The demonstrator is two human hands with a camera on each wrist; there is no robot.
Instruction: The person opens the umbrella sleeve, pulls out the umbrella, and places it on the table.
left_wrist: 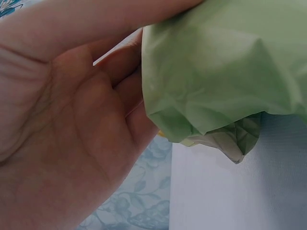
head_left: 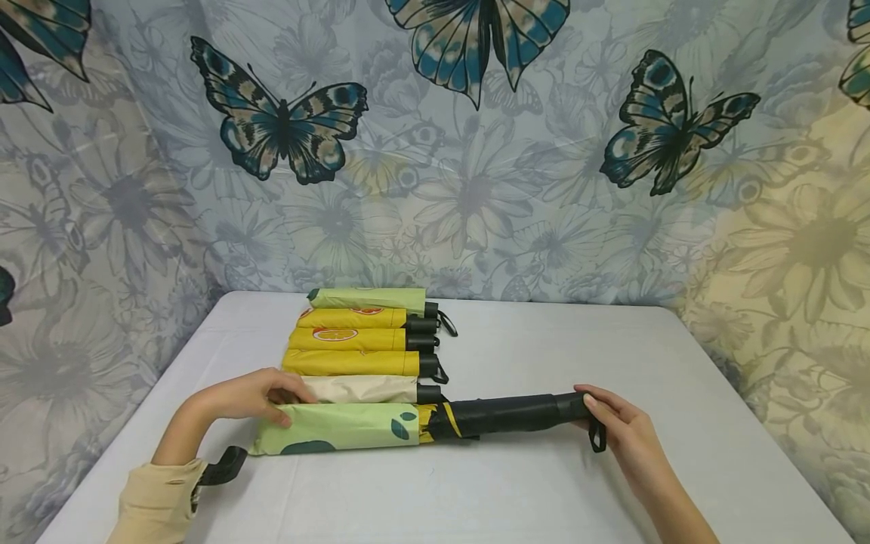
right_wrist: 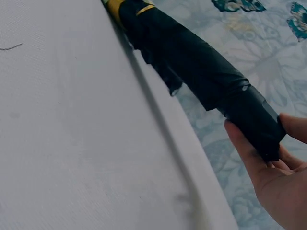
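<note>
Two grips on one long thing, lying flat near the front of the white tabletop [head_left: 544, 499]. Left grip [head_left: 251, 397] clenched on the green sleeve [head_left: 340, 427], thumb on top and fingers tucked behind the cloth. Right grip [head_left: 621, 431] wrapped round the far end of the black umbrella [head_left: 506, 414], with half of that umbrella poking out of the sleeve and half hidden inside. Little black strap [head_left: 596, 438] dangling just under the right fingers.

Plenty to go wrong from here, at a guess:

- Soft, crinkly sleeve cloth, so easy to bunch up under the left thumb and jam round the umbrella.
- Loose black folds near the sleeve mouth, likely to catch on its edge and get crumpled.
- Hold only at the very tip on the right, so a slip off the end quite possible with a hard tug or push.
- Strap maybe snagging a finger.
- Five more umbrellas [head_left: 353, 363] in a neat row just behind, the cream one [head_left: 360, 389] touching the left fingers. One bump from that side, and maybe a messy row.
- Front edge of the tabletop not far off, so a rolling umbrella perhaps ending on the floor.
</note>
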